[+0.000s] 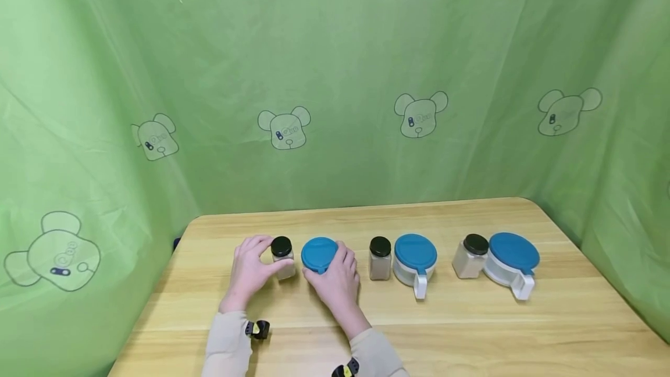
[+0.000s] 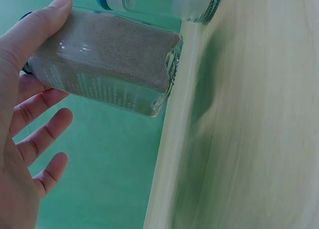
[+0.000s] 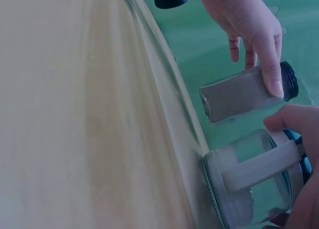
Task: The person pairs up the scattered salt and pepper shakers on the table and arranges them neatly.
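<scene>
My left hand (image 1: 249, 272) pinches a square glass spice jar (image 2: 109, 54) near its black cap (image 1: 281, 246), thumb on the near side and fingertips behind. Grey-brown powder fills much of the jar, and its lower fingers are spread in the left wrist view. Just to the right, my right hand (image 1: 339, 281) grips a round glass seasoning pot around its blue lid (image 1: 318, 252), thumb at the left and fingers on the right side. In the right wrist view this pot (image 3: 232, 206) shows a white handle (image 3: 261, 165) and white contents low inside.
Farther right stand a second spice jar (image 1: 380, 265) beside a blue-lidded pot (image 1: 415, 251), then a third jar (image 1: 469, 260) close against another blue-lidded pot (image 1: 514, 249). They share a wooden table (image 1: 445, 336) backed by a green curtain (image 1: 345, 45) with bear-head prints.
</scene>
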A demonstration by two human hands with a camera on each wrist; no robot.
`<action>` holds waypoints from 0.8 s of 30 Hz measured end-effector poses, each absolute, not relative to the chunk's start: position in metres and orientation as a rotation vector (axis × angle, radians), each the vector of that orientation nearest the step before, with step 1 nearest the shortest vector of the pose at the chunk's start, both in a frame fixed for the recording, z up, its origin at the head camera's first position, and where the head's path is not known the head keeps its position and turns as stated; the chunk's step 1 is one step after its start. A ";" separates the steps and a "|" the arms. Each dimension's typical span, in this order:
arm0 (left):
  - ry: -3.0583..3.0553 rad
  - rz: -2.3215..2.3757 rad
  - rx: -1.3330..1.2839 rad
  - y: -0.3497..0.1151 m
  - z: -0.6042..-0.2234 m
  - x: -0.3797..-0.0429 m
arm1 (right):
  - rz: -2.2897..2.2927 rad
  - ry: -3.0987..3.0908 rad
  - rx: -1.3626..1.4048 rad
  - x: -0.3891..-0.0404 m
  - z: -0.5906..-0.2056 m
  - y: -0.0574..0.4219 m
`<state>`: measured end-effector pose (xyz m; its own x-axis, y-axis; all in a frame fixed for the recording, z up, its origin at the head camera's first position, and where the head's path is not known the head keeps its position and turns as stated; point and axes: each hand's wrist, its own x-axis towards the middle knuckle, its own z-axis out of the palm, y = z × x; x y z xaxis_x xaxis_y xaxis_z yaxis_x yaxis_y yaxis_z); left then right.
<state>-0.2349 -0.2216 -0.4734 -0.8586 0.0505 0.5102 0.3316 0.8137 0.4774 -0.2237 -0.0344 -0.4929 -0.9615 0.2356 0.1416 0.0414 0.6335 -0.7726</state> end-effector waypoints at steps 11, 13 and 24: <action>-2.520 -0.767 -0.290 -0.220 -0.473 -0.235 | 1.212 -2.638 -0.206 -0.222 -0.491 -0.032; -2.520 -0.767 -0.289 -0.220 -0.473 -0.235 | 1.208 -2.640 -0.212 -0.222 -0.491 -0.032; -2.558 -0.832 -0.294 -0.221 -0.480 -0.238 | 1.182 -2.667 -0.216 -0.223 -0.490 -0.031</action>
<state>-0.2383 -0.2209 -0.4799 -0.8843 0.0660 0.4622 0.3253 0.7973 0.5085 -0.2229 -0.0310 -0.4902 -0.9660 0.2195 0.1367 0.0462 0.6664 -0.7442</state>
